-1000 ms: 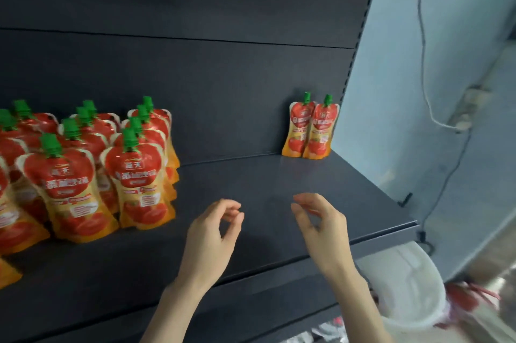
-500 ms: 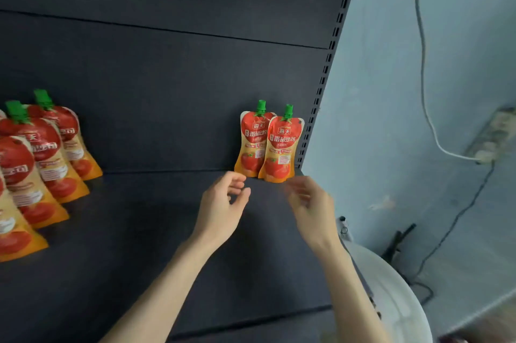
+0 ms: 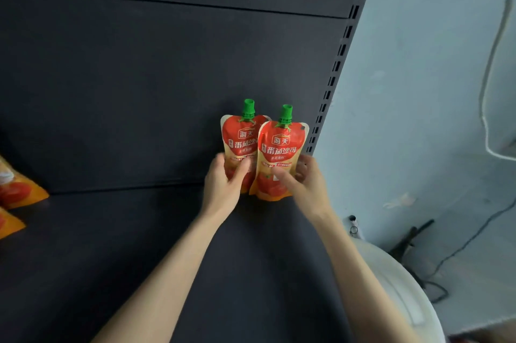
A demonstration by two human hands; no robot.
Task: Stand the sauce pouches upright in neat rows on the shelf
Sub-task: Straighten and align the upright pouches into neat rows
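Note:
Two red and orange sauce pouches with green caps stand upright at the back right corner of the dark shelf (image 3: 125, 245). My left hand (image 3: 223, 183) grips the lower part of the left pouch (image 3: 240, 138). My right hand (image 3: 304, 183) holds the right pouch (image 3: 282, 152), thumb across its front, fingers behind its right edge. The right pouch overlaps the left one slightly. Both lean close to the shelf's back panel.
More pouches (image 3: 16, 192) show partly at the far left edge of the shelf. A slotted upright (image 3: 339, 57) borders the shelf on the right, with a pale wall behind. A white round container (image 3: 396, 286) sits below right, near cables.
Both hands reached forward from the shelf's front to the back corner and closed on the two pouches. The view shifted right, so the left group of pouches is nearly out of sight.

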